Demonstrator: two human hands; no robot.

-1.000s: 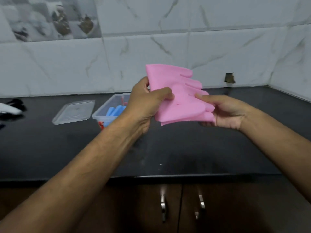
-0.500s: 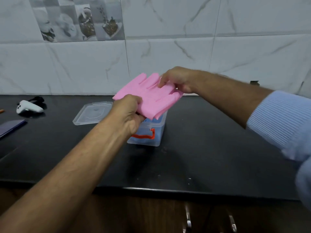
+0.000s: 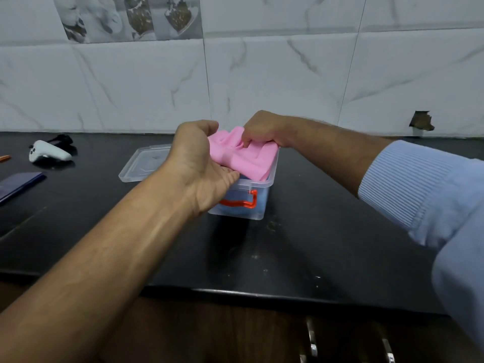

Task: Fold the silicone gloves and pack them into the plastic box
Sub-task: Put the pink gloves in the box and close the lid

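A folded pink silicone glove [image 3: 245,157] lies across the open top of a clear plastic box [image 3: 263,197] with an orange handle on its front. My left hand [image 3: 201,163] grips the glove's left end at the box rim. My right hand [image 3: 262,129] presses its fingers into the glove's far side from above. Blue gloves show dimly through the box wall beneath the pink one.
The box's clear lid [image 3: 144,163] lies flat just left of the box. A white controller [image 3: 48,153] and a dark flat item [image 3: 18,183] sit at the far left of the black counter [image 3: 314,231]. A tiled wall stands behind.
Both hands carried the pink glove from mid-air leftward and down onto the box opening; it now rests in the box top, pressed by my fingers.
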